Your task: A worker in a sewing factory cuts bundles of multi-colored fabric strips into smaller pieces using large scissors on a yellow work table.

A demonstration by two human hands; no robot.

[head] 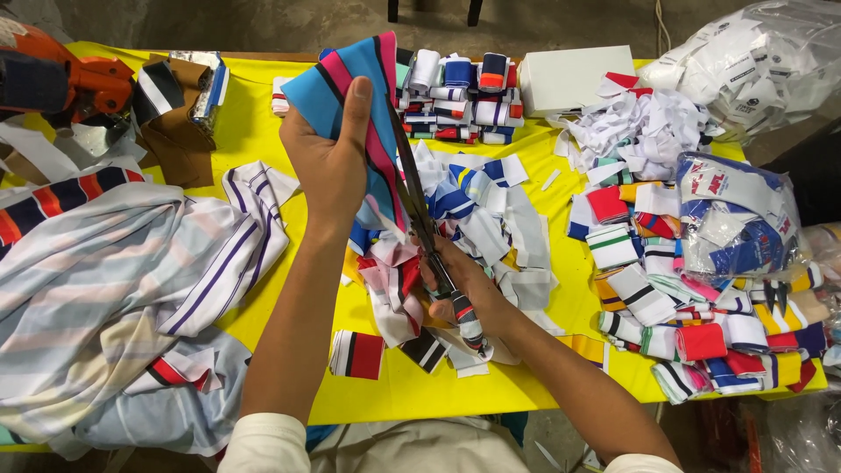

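Left hand [328, 162], one, upper centre of frame: clenching and holding up one blue fabric strip [350, 88] with pink, black and white stripes. Right hand [464, 293], one, centre of frame: gripping the wrapped handles of one pair of scissors [420, 210], whose blades are running up along the strip's right edge. One yellow table [263, 123] is carrying everything. One loose heap of cut scraps [491, 228] is lying just beneath both hands. One stack of folded striped pieces [460, 96] is sitting at upper centre, with one white box [574, 79] just beside it. One pile of striped cloth [123, 280] is spreading over the left of frame. Two clear plastic bags are showing at right: one [736, 219] holding coloured pieces, one [762, 61] holding white ones.
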